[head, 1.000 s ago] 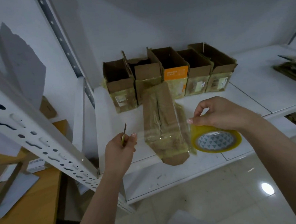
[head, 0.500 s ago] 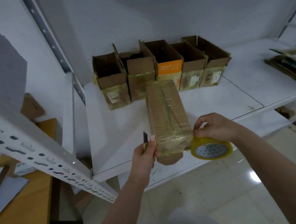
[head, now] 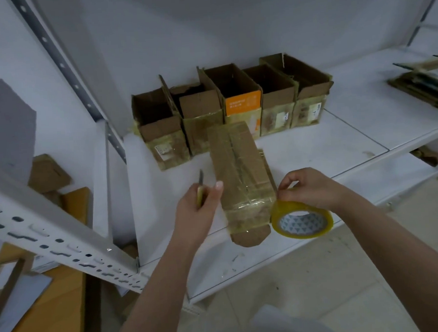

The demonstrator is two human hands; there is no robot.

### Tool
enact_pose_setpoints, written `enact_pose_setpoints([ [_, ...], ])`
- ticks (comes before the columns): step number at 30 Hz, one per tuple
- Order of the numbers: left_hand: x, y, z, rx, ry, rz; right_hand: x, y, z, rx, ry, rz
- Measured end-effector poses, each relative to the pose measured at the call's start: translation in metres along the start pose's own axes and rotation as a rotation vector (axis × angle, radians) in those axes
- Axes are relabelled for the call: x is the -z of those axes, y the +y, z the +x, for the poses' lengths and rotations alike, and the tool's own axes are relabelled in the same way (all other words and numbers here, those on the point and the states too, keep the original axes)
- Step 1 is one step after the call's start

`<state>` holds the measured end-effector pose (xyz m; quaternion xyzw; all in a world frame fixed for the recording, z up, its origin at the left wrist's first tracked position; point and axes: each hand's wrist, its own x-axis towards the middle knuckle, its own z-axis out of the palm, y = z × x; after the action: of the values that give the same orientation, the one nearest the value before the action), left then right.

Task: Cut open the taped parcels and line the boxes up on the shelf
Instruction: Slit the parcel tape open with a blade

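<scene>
One parcel [head: 241, 180] runs twelve-to-six; your left hand [head: 199, 207], gripping the knife [head: 201, 189], sits nearest at nine, while your right hand [head: 313, 188] probably pinches the tape roll [head: 302, 220].

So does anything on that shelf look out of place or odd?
Yes. Five opened boxes stand in a row at the back, but one taped parcel lies flat in front, its end flap poking past the shelf edge. The second box from the left also has a torn rim.
</scene>
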<state>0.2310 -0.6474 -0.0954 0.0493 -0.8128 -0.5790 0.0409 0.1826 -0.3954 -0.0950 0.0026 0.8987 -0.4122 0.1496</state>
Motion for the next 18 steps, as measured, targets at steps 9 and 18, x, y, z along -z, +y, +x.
enact_pose_setpoints([
  [9,-0.068,0.067,0.033,0.072,-0.617,-0.152,0.003,0.006,0.004,0.018,-0.075,0.064],
  [18,-0.069,0.050,0.041,-0.072,-0.552,-0.108,0.025,0.025,0.001,0.055,-0.269,0.318],
])
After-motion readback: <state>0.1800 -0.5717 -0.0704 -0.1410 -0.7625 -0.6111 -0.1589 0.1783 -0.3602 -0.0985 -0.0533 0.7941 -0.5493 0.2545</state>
